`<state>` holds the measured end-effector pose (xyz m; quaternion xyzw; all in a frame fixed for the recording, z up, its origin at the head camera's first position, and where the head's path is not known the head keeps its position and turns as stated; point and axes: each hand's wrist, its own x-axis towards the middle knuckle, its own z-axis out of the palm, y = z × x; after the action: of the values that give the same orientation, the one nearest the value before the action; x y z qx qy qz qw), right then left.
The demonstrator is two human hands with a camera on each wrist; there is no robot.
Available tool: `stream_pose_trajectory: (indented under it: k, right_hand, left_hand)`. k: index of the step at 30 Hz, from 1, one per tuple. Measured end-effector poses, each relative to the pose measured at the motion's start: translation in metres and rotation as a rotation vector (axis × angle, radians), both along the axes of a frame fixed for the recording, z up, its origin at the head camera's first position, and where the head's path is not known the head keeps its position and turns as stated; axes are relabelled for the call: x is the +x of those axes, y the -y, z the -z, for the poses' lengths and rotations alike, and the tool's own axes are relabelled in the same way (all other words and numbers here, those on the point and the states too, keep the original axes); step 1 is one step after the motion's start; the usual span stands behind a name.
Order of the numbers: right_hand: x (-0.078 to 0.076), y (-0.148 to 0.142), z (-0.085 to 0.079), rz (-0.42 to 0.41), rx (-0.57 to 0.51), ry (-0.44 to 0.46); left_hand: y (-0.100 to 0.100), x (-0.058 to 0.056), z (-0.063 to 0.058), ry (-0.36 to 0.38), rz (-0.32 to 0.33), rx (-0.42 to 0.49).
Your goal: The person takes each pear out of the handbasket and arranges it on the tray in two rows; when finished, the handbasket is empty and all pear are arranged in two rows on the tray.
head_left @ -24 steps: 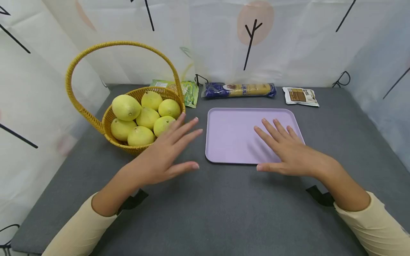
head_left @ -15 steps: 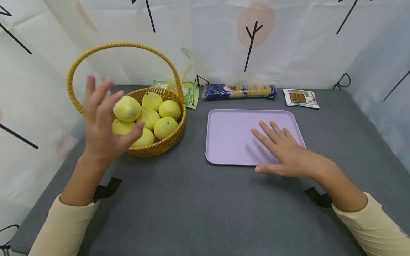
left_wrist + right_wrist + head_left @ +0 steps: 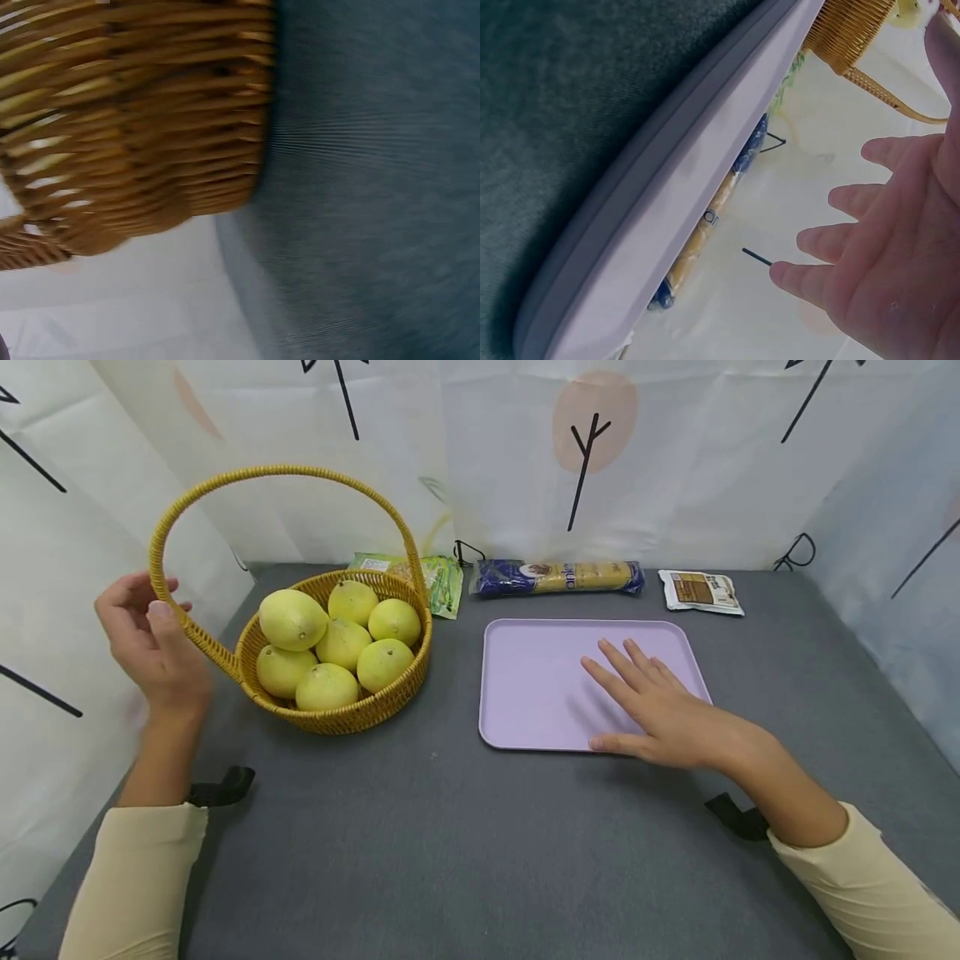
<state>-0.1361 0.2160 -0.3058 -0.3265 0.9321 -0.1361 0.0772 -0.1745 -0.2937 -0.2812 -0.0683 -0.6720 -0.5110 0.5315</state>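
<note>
A yellow wicker basket (image 3: 360,714) with a tall arched handle (image 3: 292,471) stands at the left, with several round yellow-green fruits (image 3: 342,643) in it. My left hand (image 3: 161,652) is at the left side of this handle. Its fingers curl behind the handle, fingertips showing past it, and the thumb lies right beside it. In the left wrist view the woven wall (image 3: 150,135) fills the upper left, and no fingers show. My right hand (image 3: 667,714), fingers spread and straight, hovers over the near right part of a lilac tray (image 3: 525,693). It holds nothing.
Along the back of the grey table (image 3: 435,860) lie a green packet (image 3: 448,585) behind the basket, a long blue and yellow pack (image 3: 562,578) and a small white and brown packet (image 3: 701,592). Printed white cloth (image 3: 495,460) walls in the back and sides.
My left hand has moved left, from in front of the basket to its handle, and its fingers have curled. The right hand has stayed over the tray, shifting only slightly.
</note>
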Motion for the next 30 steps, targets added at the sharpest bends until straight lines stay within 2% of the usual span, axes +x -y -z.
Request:
stream_pose_trajectory:
  k: [4, 6, 11, 19, 25, 30]
  right_hand:
    - [-0.002, 0.003, -0.003, -0.015, -0.007, 0.008]
    - [-0.004, 0.006, -0.005, -0.023, -0.012, 0.006]
    - [-0.014, 0.017, -0.009, -0.057, -0.019, 0.008]
    - [-0.046, 0.049, -0.012, -0.124, -0.068, 0.059]
    - [-0.059, 0.085, -0.023, -0.197, -0.139, 0.136]
    - [-0.069, 0.119, -0.035, -0.260, -0.179, 0.085]
  left_hand:
    - [0.008, -0.013, 0.018, -0.027, 0.040, 0.050]
    - [0.013, -0.019, 0.027, -0.040, 0.039, 0.047]
    - [0.022, -0.028, 0.038, -0.068, 0.020, 0.051]
    - [0.025, -0.032, 0.045, -0.079, 0.016, 0.052]
    - [0.024, -0.031, 0.047, -0.060, 0.015, 0.055]
    - [0.020, -0.029, 0.042, -0.047, 0.016, 0.047]
